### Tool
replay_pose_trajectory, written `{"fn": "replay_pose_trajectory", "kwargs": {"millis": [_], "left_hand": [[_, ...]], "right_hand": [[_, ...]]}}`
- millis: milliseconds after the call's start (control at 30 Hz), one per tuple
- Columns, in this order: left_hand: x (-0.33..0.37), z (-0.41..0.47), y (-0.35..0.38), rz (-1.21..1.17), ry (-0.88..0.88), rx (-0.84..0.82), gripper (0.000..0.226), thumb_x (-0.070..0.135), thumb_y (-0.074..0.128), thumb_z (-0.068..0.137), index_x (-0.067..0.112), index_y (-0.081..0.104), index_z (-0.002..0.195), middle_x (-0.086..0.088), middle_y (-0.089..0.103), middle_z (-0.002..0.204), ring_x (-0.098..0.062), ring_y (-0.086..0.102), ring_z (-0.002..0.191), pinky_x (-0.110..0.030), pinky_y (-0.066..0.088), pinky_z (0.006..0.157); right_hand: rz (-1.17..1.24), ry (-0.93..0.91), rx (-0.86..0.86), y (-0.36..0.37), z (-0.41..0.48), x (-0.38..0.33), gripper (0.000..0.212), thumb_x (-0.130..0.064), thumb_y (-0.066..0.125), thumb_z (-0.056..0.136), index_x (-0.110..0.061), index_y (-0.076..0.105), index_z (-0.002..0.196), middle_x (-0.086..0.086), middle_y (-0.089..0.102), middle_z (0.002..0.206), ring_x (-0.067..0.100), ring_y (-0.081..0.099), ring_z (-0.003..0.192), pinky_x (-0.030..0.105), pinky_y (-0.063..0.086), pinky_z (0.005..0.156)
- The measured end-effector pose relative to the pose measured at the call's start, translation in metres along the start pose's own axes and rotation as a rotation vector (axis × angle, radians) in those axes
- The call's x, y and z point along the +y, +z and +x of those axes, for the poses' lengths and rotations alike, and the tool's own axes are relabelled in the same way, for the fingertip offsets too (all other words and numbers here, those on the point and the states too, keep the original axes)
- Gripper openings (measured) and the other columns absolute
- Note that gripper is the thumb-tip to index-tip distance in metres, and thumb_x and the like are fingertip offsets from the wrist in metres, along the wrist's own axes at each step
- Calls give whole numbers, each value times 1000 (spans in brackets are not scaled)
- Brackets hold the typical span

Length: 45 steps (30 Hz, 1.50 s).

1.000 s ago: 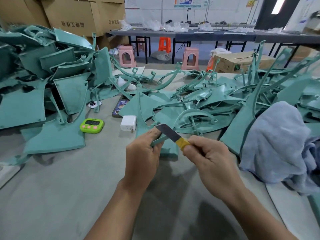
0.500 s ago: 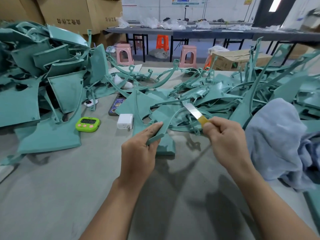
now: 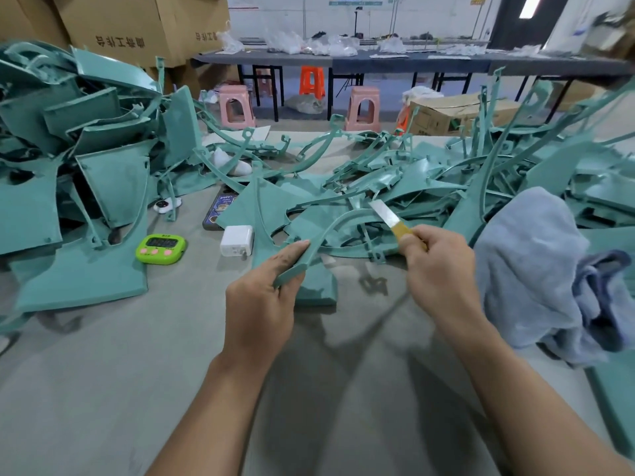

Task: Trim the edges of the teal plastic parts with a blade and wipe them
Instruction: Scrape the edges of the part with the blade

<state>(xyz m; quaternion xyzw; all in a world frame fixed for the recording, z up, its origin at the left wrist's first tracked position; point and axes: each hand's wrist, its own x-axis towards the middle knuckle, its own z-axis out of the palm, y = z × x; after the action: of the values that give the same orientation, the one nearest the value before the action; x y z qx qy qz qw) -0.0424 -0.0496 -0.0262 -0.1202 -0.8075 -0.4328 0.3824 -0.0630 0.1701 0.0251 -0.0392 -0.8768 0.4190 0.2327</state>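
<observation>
Left hand (image 3: 261,297) grips teal strip (image 3: 330,231); right hand (image 3: 436,266) holds blade (image 3: 385,213).

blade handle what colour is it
The handle is yellow; the blade is silver metal. Only the head view shows it.

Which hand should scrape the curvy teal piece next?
Probably the right hand: it pinches the blade, whose tip sits close to the arc of the curved teal part. The left hand grips that part's near end, steadying it.
</observation>
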Motion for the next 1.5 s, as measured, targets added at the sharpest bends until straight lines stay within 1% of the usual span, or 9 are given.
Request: {"fn": "replay_pose_trajectory", "kwargs": {"millis": [200, 333, 500, 633, 733, 833, 1033, 1233, 1500], "left_hand": [[10, 2, -4, -14, 44, -23, 35, 30, 63, 93, 26, 69, 127, 54, 53, 111, 19, 59, 109, -2, 44, 90], [13, -3, -6, 22, 19, 10, 37, 17, 71, 89, 21, 71, 126, 27, 69, 103, 7, 59, 95, 8, 34, 80], [17, 3, -5, -12, 30, -23, 43, 16, 71, 88, 20, 64, 131, 22, 68, 115, 5, 60, 96, 7, 36, 79], [20, -1, -8, 27, -3, 8, 41, 18, 71, 89, 22, 64, 129, -3, 78, 86, 7, 58, 88, 9, 32, 69], [17, 1, -10, 4, -44, 40, 34, 24, 70, 90, 8, 72, 120, 9, 72, 85, 25, 54, 71, 8, 32, 63], [10, 8, -9, -51, -126, 100, 35, 32, 70, 92, -3, 68, 91, 37, 65, 81, 10, 56, 64, 7, 30, 55], [22, 6, -15, -86, -76, 5, 31, 57, 60, 90, 79, 53, 111, 52, 60, 100, 24, 60, 94, 6, 39, 74], [13, 5, -16, -44, 5, -48, 43, 41, 62, 92, 74, 54, 118, 54, 56, 110, 17, 62, 98, 4, 40, 83], [-2, 4, -8, 16, 114, -89, 42, 27, 62, 91, 40, 62, 130, 47, 56, 124, 15, 54, 119, -16, 40, 107]], "right_hand": [[206, -29, -113, 4, -11, 0, 33, -26, 60, 98, -21, 60, 65, -9, 45, 48, 6, 36, 44, 24, 29, 43], [10, 242, 217, -17, 6, 24, 38, -20, 58, 91, -5, 44, 60, -1, 32, 52, 22, 30, 56, 35, 29, 51], [149, -92, 61, -3, -9, 9, 30, -27, 58, 90, -9, 58, 67, -8, 46, 50, 9, 37, 46, 23, 27, 43], [0, 232, 200, -13, 9, 28, 43, -28, 62, 90, -3, 48, 57, 9, 30, 52, 30, 25, 60, 37, 31, 47], [96, 201, 268, -21, 5, 39, 43, -24, 60, 88, 0, 39, 60, 0, 28, 53, 16, 21, 55, 33, 21, 48], [304, 102, 289, -18, 1, 28, 29, -25, 55, 85, -4, 50, 65, -1, 40, 52, 12, 32, 49, 30, 24, 46], [442, 16, 83, -1, -7, 6, 22, -28, 56, 87, -22, 62, 68, -10, 45, 47, 7, 34, 45, 27, 27, 44], [69, 202, 180, -12, 7, 27, 29, -28, 58, 86, -4, 61, 71, -6, 38, 44, 14, 32, 45, 32, 30, 40], [219, 84, -68, -10, 5, 14, 21, -25, 62, 82, -10, 65, 68, -3, 42, 43, 13, 33, 43, 26, 25, 41]]}}
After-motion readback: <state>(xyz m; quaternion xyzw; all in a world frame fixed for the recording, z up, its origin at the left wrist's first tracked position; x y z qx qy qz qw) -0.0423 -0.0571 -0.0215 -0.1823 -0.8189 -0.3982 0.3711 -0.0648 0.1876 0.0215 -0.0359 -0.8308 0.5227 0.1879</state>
